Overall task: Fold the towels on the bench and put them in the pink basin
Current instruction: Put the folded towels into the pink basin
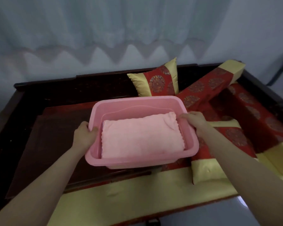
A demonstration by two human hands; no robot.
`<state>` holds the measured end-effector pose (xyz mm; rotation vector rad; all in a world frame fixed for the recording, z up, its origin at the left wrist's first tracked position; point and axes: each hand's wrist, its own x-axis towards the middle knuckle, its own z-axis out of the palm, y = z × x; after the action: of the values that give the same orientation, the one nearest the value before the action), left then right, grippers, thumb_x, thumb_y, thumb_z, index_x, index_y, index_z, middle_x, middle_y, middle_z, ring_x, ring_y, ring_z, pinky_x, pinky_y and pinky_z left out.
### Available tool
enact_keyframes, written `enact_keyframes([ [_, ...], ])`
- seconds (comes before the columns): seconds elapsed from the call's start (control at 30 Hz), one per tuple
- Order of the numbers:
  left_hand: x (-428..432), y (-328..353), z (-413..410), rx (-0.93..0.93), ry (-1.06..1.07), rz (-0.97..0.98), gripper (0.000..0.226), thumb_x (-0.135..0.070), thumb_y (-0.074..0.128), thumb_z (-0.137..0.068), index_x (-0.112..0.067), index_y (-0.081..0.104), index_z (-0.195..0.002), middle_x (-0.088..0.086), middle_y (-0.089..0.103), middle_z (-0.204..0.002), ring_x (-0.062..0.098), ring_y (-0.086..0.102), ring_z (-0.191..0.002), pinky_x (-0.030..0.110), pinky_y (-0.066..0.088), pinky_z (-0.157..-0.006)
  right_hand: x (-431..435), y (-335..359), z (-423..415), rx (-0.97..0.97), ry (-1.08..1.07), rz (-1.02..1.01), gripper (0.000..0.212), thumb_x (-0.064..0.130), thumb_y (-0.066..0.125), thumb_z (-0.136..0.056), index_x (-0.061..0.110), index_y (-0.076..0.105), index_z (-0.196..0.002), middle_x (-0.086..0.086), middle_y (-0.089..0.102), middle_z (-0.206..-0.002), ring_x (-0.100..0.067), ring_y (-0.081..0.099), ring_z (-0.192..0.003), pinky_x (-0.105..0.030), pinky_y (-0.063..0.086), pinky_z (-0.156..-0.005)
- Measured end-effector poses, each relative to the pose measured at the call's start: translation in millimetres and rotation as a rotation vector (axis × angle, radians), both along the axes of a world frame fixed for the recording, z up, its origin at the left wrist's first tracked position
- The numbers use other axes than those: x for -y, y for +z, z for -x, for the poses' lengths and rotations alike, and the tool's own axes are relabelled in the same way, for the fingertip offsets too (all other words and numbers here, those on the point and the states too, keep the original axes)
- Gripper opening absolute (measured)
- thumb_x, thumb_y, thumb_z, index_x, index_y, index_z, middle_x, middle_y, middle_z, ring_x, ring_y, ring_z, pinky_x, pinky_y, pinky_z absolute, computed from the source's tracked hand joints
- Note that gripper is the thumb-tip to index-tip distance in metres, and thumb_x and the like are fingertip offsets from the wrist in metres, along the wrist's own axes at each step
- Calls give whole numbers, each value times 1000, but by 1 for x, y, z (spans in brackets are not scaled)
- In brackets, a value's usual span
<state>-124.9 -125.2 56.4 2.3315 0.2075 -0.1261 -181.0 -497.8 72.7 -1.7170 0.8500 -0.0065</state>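
Observation:
A pink plastic basin point(131, 103) sits in the middle of the dark wooden bench point(55, 95), tilted slightly toward me. Inside it lies a folded pink towel point(142, 137) that fills most of the bottom; a thin edge of another cloth shows under its left side. My left hand point(84, 136) grips the basin's left rim, thumb over the edge. My right hand point(194, 123) holds the right rim, fingers curled over it next to the towel's corner.
A red and gold cushion point(158, 80) leans on the bench back behind the basin. A long red and gold bolster point(207, 85) lies at the right, with more red and gold pads point(252, 111) beside it. A yellow mat point(137, 191) runs along the front edge. Curtains hang behind.

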Motion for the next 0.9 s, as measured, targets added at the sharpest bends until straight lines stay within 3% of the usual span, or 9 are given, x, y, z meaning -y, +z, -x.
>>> enact_keyframes([
  [0.1,23,14,23,9,-88,57,15,-20,52,-88,-10,48,-98,9,55,-95,29,57,-84,42,52,-72,13,21,60,89,-213,-131,30,25,72,-78,5,66,-100,-7,62,-79,-19,56,-65,-27,47,-60],
  [0.17,40,21,33,27,-126,74,15,-20,53,-87,-10,49,-97,9,56,-95,30,58,-86,43,53,-75,25,32,89,107,-298,-154,24,29,69,-81,8,60,-90,-5,58,-79,-18,54,-67,-30,47,-67],
  [0.27,88,29,54,12,-234,92,15,-20,53,-86,-11,50,-97,8,57,-94,30,59,-85,44,54,-75,58,40,149,88,-408,-169,40,34,69,-78,10,60,-108,-11,64,-97,-24,59,-80,-33,49,-71],
  [0.4,170,39,83,-16,-357,135,18,-19,53,-85,-9,52,-100,10,57,-98,28,58,-85,39,49,-70,110,50,228,90,-568,-165,36,32,69,-78,10,63,-106,-9,65,-89,-22,59,-73,-29,47,-61],
  [0.5,247,43,114,-14,-469,155,27,-19,52,-86,-7,53,-111,9,55,-101,28,56,-86,38,47,-72,161,55,291,86,-684,-179,39,36,70,-75,11,65,-105,-9,69,-93,-24,63,-79,-31,51,-66],
  [0.57,307,43,140,0,-555,153,21,-18,52,-86,-7,53,-104,10,56,-98,27,55,-82,37,48,-70,201,56,339,94,-762,-189,39,36,68,-77,12,63,-107,-10,69,-94,-24,64,-77,-30,50,-62],
  [0.67,398,40,181,1,-654,133,14,-18,53,-85,-7,51,-94,10,57,-91,22,54,-70,30,39,-54,265,57,404,87,-844,-175,42,37,66,-78,11,65,-111,-11,70,-97,-25,64,-77,-31,50,-61],
  [0.8,513,37,235,5,-752,136,13,-16,54,-84,-9,52,-95,7,56,-89,14,48,-64,26,33,-49,349,59,480,83,-943,-163,32,36,64,-80,12,68,-101,-11,72,-87,-24,66,-71,-30,50,-60],
  [0.9,587,35,269,-11,-789,157,13,-15,52,-83,-7,52,-92,4,54,-80,14,49,-64,26,37,-50,408,59,525,76,-1008,-121,35,36,65,-80,12,68,-104,-12,72,-92,-26,67,-75,-32,51,-61],
])
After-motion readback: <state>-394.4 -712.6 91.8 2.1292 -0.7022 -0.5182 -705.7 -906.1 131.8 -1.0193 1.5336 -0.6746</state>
